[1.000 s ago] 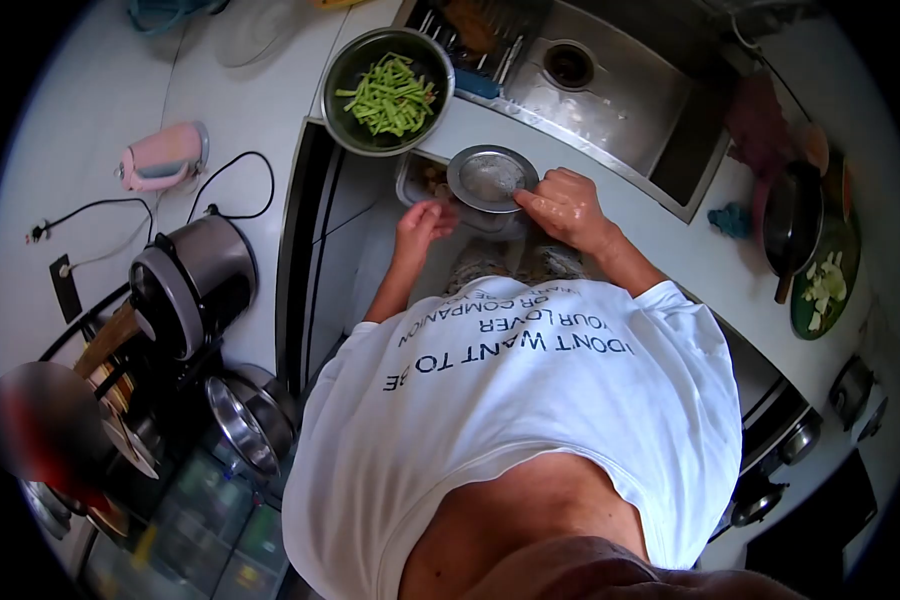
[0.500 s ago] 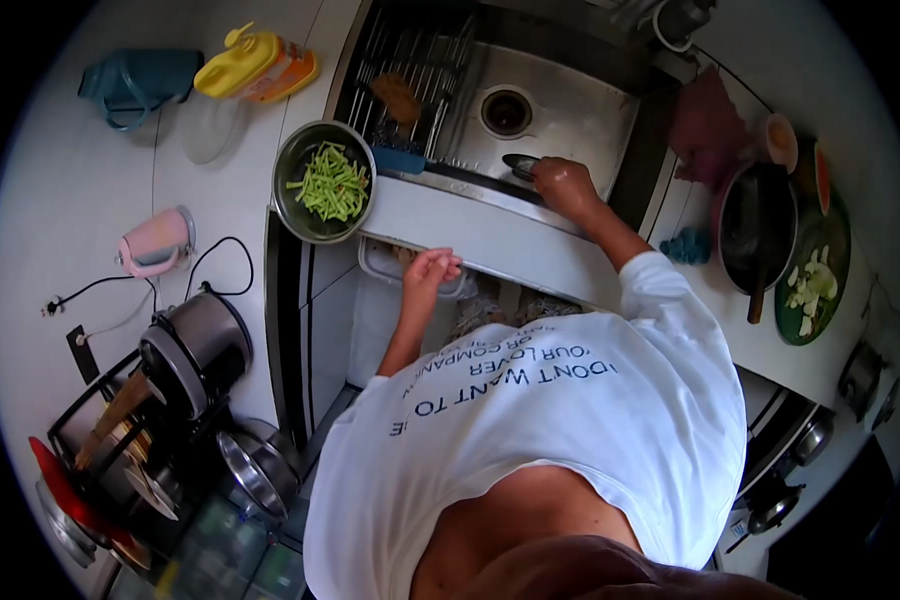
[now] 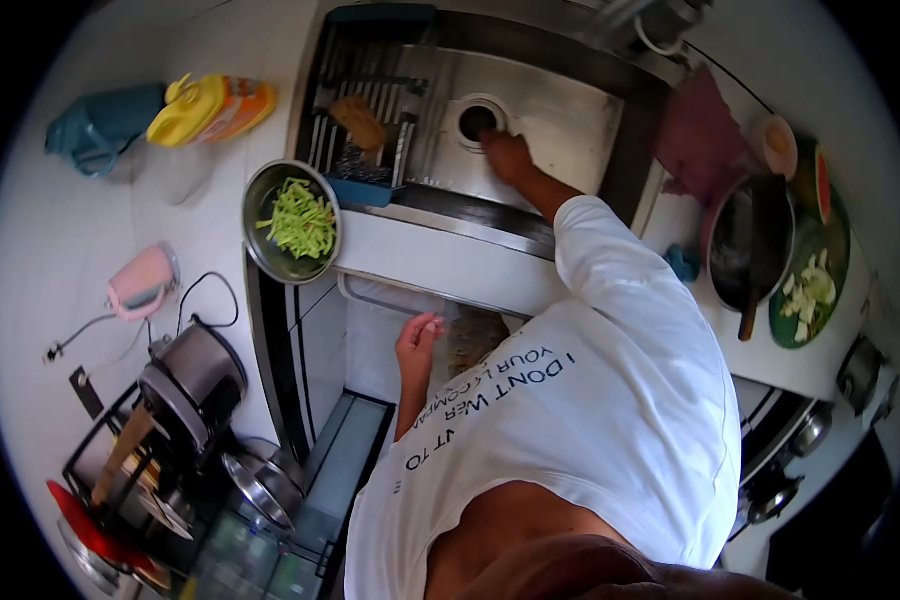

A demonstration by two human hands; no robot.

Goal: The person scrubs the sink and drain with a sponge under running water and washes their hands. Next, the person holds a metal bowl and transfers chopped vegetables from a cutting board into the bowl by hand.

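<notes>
My right hand [image 3: 510,158] reaches into the steel sink [image 3: 560,130], its fingers closed at the near edge of the drain opening [image 3: 476,120]. A dark round sink strainer [image 3: 483,126] appears to be at the fingertips, within the drain; the dim light and blur hide its outline. My left hand [image 3: 418,335] hangs in front of the counter edge, fingers loosely curled together with nothing visible in them. Below it is an open drawer or bin space with a pale container [image 3: 370,350]. A metal bowl [image 3: 255,240] of cut green vegetable strips [image 3: 302,218] stands left of the sink.
A drying rack [image 3: 370,150] with a brown item covers the sink's left side. A yellow bottle [image 3: 210,110], pink kettle [image 3: 142,283] and grey cooker [image 3: 195,380] are left. To the right are a wok [image 3: 750,235] and green board [image 3: 805,300] with pale cut pieces.
My right hand has moved from the sink's front edge to the drain with the dark strainer. My left hand has dropped nearer my body, and its fingers have curled in. The view has shifted.
</notes>
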